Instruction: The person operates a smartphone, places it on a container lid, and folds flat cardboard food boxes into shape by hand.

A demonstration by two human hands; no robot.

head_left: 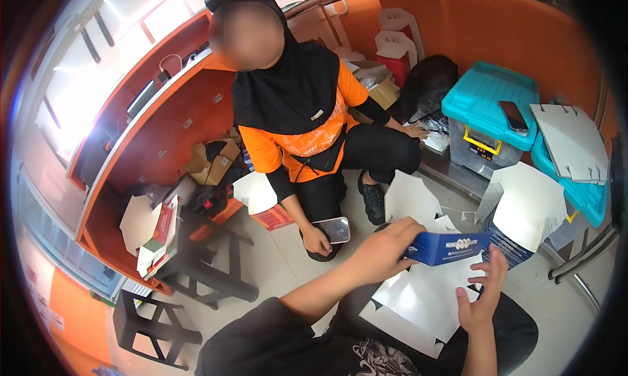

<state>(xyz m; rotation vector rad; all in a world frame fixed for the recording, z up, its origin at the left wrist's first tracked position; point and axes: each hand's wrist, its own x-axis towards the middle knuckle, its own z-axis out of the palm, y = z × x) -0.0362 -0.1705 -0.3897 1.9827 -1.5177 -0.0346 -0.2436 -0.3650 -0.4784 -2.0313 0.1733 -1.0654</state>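
Observation:
A partly folded cardboard carton (451, 248), blue and printed outside and white inside, rests over my lap with its white flaps spread out. My left hand (392, 245) grips the left end of its blue panel, fingers over the top edge. Beside the panel's right end, my right hand (483, 294) is raised with its fingers apart; whether a fingertip touches the cardboard I cannot tell. Just beyond it on the right stand blue cartons (513, 245) with tall white flaps.
Opposite me a person in an orange shirt (307, 137) squats, one hand by a phone (335, 230). Turquoise-lidded storage boxes (490, 91) carry another phone (513, 116) and flat white cardboard (569, 144). Black stools (154, 327) and red cartons (271, 217) stand left. Metal tube legs (585, 255) rise at right.

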